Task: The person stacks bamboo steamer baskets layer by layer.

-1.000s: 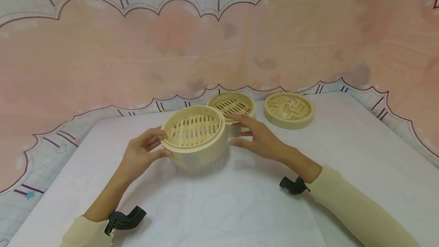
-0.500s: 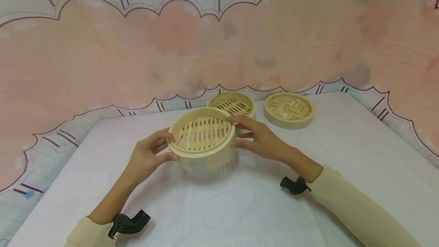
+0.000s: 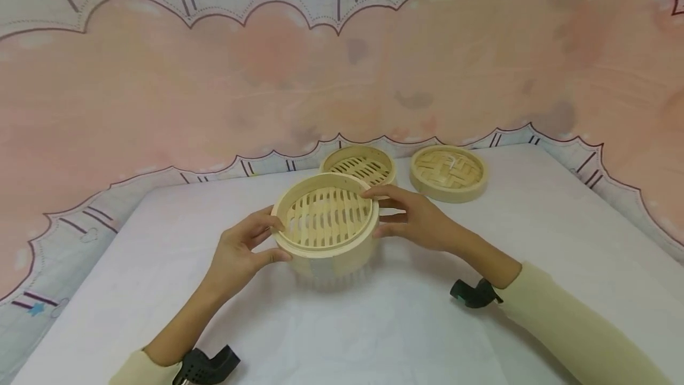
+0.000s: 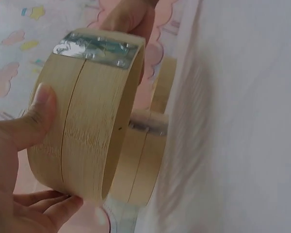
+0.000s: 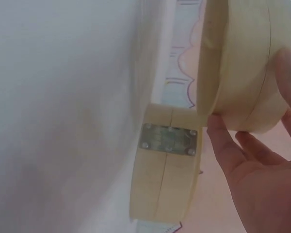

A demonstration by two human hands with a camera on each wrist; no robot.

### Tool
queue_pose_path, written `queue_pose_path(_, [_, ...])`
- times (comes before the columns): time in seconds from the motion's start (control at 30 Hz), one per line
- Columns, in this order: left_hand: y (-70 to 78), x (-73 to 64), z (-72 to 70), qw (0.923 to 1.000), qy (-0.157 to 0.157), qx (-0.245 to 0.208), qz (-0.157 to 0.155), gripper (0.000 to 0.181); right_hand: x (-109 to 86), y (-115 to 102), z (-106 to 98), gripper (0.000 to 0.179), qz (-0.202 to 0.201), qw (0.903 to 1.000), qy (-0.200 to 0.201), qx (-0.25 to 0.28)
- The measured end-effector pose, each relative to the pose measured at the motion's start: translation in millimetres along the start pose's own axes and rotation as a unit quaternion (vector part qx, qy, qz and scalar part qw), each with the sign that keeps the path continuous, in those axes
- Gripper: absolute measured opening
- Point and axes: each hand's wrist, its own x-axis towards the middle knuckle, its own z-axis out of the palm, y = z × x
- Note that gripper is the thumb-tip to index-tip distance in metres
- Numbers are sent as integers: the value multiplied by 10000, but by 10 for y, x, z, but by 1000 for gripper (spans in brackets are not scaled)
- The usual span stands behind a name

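Note:
A round bamboo steamer basket (image 3: pixel 328 218) with a slatted floor is held up over the table, tilted toward me. My left hand (image 3: pixel 243 251) grips its left side, fingers at the upper rim and thumb lower on the wall. On the opposite side my right hand (image 3: pixel 419 218) holds it, with fingertips at the rim and thumb against the wall. In the left wrist view, a metal plate (image 4: pixel 94 50) with rivets is fixed across the basket's side seam. The right wrist view shows my right fingers (image 5: pixel 228 150) at the basket's lower edge.
Behind the held basket stands a second steamer basket (image 3: pixel 360 164), partly covered by it. To the right of that lies a woven bamboo lid (image 3: pixel 450 172). All are over a white-covered table (image 3: pixel 342 337), with a patterned pink cloth (image 3: pixel 342 88) hanging behind.
The held basket has shifted right and slightly nearer to me, with my left hand moving along. My right fingers have come onto its right side. The second basket and lid stay put.

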Motion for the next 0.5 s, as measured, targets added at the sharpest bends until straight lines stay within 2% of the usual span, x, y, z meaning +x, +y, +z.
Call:
queue_pose_path(0.13, [56,-44,74,9999,5,-158,-25,41,-79,-68,-41,62,169,9998,2,-135])
queue_pose_path(0.33, [77,-1,185,9994,-35,-332,48,40,-199,-99,-118,61,316,9994,99,-96])
queue_pose_path(0.5, [67,-4,267,9988,-58,-467,-155,39,-255,-28,-147,60,284,9995,59,95])
